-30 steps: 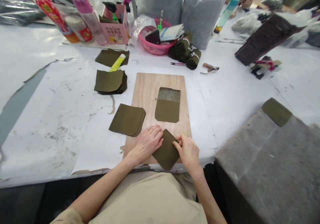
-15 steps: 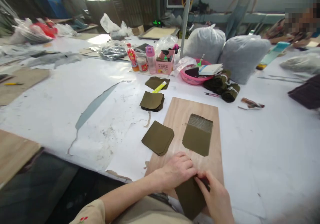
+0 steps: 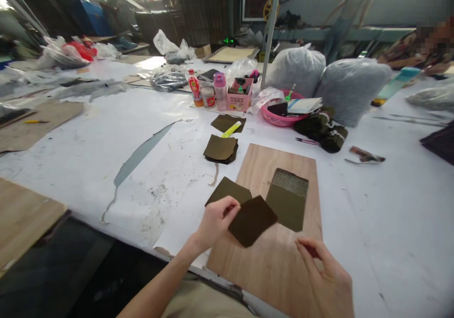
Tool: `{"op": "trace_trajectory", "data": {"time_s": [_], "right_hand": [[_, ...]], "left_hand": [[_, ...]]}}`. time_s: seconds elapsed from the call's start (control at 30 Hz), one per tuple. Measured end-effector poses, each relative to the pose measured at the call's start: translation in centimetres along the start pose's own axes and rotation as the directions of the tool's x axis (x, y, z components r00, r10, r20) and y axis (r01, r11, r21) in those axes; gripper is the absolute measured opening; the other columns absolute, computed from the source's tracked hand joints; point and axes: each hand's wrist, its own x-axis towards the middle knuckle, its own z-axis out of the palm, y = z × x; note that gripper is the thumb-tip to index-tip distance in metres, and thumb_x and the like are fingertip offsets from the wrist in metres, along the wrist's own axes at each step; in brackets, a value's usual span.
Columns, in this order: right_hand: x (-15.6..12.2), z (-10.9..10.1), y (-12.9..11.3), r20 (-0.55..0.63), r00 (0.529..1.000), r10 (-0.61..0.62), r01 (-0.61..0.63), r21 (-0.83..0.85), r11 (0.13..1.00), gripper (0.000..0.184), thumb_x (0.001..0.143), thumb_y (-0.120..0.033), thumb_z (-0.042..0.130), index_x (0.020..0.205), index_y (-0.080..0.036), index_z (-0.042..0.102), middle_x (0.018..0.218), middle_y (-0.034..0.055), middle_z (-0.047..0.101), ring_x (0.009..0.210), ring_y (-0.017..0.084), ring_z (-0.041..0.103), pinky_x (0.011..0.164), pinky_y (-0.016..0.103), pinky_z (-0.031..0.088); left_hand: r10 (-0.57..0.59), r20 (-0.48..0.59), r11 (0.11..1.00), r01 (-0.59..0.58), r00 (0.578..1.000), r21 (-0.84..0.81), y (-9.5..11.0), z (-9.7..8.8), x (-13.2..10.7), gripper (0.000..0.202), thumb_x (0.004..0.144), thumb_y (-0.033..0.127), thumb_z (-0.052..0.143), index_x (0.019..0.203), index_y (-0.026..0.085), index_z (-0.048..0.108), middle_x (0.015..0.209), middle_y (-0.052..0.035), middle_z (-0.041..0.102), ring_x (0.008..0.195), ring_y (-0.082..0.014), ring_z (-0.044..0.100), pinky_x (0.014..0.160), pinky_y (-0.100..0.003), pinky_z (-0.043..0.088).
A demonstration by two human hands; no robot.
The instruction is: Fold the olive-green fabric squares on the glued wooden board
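My left hand (image 3: 218,218) pinches a dark olive fabric piece (image 3: 252,222) by its left corner, raised over the wooden board (image 3: 244,273). Partly behind this piece lies a stack of the same cut fabric (image 3: 229,191), at the board's left edge. Another fabric panel (image 3: 288,204) rests flat on the board, with a shiny grey band along its far end. My right hand (image 3: 324,273) is above the board's near right side, apart from the fabric. Its thumb and fingertips are pressed together; anything between them is too small to make out.
Farther up lie a thicker fabric stack (image 3: 222,148) and a yellow tube (image 3: 231,129) on more fabric. A bottle (image 3: 195,88), pink box (image 3: 240,98) and pink basket (image 3: 278,117) stand behind. Pink-handled snips (image 3: 307,141) lie near rolled dark fabric (image 3: 333,138). A person's arm (image 3: 400,55) shows far right.
Both hands were together at a fabric piece by the near edge. They have parted: my left hand has carried the piece forward and left, and my right hand has let go of it.
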Motion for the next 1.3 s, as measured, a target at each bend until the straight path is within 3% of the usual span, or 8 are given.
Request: {"op": "trace_trajectory", "data": {"time_s": [0.1, 0.2, 0.43, 0.63, 0.77, 1.03, 1.17, 1.3], "right_hand": [[-0.2, 1.2, 0.8, 0.078, 0.997, -0.031, 0.032, -0.015, 0.999, 0.028, 0.088, -0.049, 0.052, 0.093, -0.026, 0.067, 0.092, -0.0003, 0.073, 0.079, 0.017, 0.070, 0.069, 0.023, 0.054], [-0.7, 2.7, 1.6, 0.137, 0.987, -0.080, 0.084, -0.024, 0.996, 0.023, 0.091, -0.042, 0.049, 0.094, -0.027, 0.066, 0.095, -0.0011, 0.072, 0.083, 0.017, 0.069, 0.071, 0.025, 0.054], [-0.8, 3.8, 2.4, 0.152, 0.977, -0.149, 0.161, -0.074, 0.984, 0.022, 0.094, -0.036, 0.045, 0.092, -0.025, 0.064, 0.093, 0.0009, 0.070, 0.081, 0.018, 0.067, 0.072, 0.029, 0.052], [0.9, 4.3, 0.9, 0.069, 0.973, -0.220, 0.230, -0.202, 0.952, 0.020, 0.095, -0.030, 0.043, 0.089, -0.023, 0.061, 0.094, 0.0044, 0.066, 0.089, 0.021, 0.063, 0.076, 0.033, 0.050], [2.7, 5.7, 0.2, 0.010, 0.961, -0.275, 0.266, -0.285, 0.921, 0.017, 0.093, -0.023, 0.050, 0.105, -0.021, 0.062, 0.108, 0.0082, 0.065, 0.105, 0.024, 0.058, 0.086, 0.038, 0.048], [4.2, 7.7, 0.5, -0.002, 0.964, -0.266, 0.250, -0.338, 0.907, 0.014, 0.090, -0.016, 0.054, 0.086, -0.022, 0.066, 0.096, 0.0054, 0.066, 0.092, 0.021, 0.056, 0.077, 0.033, 0.045], [4.3, 7.3, 0.6, -0.080, 0.989, -0.128, 0.120, -0.099, 0.988, 0.014, 0.089, -0.020, 0.051, 0.082, -0.021, 0.063, 0.088, 0.0041, 0.066, 0.087, 0.019, 0.058, 0.076, 0.031, 0.045], [4.6, 6.3, 0.6, -0.065, 0.994, 0.089, -0.075, 0.195, 0.978, 0.017, 0.086, -0.030, 0.049, 0.085, -0.020, 0.064, 0.083, 0.0029, 0.068, 0.077, 0.018, 0.061, 0.072, 0.029, 0.046]], "left_hand": [[-0.094, -0.192, 0.984, 0.120, 0.977, 0.129, -2.7, -1.3, 0.7, 0.015, 0.096, 0.029, 0.048, 0.096, 0.020, 0.060, 0.078, 0.0018, 0.066, 0.068, -0.0118, 0.061, 0.064, -0.021, 0.044], [-0.055, -0.268, 0.920, 0.153, 0.962, 0.360, -5.5, -1.0, 0.9, 0.017, 0.094, 0.022, 0.047, 0.104, 0.020, 0.061, 0.084, -0.0017, 0.069, 0.075, -0.0156, 0.065, 0.069, -0.024, 0.046], [0.069, -0.243, 0.860, 0.066, 0.968, 0.507, -7.7, -0.3, 0.8, 0.023, 0.096, 0.019, 0.042, 0.110, 0.018, 0.061, 0.101, -0.0063, 0.069, 0.089, -0.0185, 0.065, 0.080, -0.029, 0.048], [0.124, -0.188, 0.841, -0.002, 0.974, 0.542, -8.0, -0.6, 0.9, 0.025, 0.098, 0.024, 0.041, 0.111, 0.020, 0.062, 0.089, -0.0040, 0.066, 0.082, -0.0179, 0.062, 0.074, -0.028, 0.046], [0.150, -0.179, 0.778, -0.004, 0.972, 0.629, -8.4, -0.5, 0.9, 0.025, 0.098, 0.027, 0.042, 0.109, 0.019, 0.063, 0.087, -0.0052, 0.063, 0.080, -0.0195, 0.060, 0.070, -0.028, 0.044], [0.376, -0.239, 0.716, -0.116, 0.895, 0.689, -6.0, -0.8, 1.1, 0.022, 0.093, 0.024, 0.052, 0.110, 0.018, 0.065, 0.102, -0.0099, 0.062, 0.095, -0.0253, 0.058, 0.083, -0.038, 0.047], [0.436, -0.045, 0.766, -0.344, 0.899, 0.542, -3.2, 2.0, 0.8, 0.021, 0.096, 0.018, 0.046, 0.108, 0.018, 0.064, 0.103, -0.0085, 0.063, 0.100, -0.0222, 0.059, 0.085, -0.036, 0.049], [0.548, 0.152, 0.704, -0.552, 0.822, 0.447, -0.6, 5.8, 0.8, 0.025, 0.097, 0.015, 0.041, 0.109, 0.016, 0.062, 0.112, -0.0088, 0.064, 0.110, -0.0226, 0.058, 0.090, -0.037, 0.051]]}}
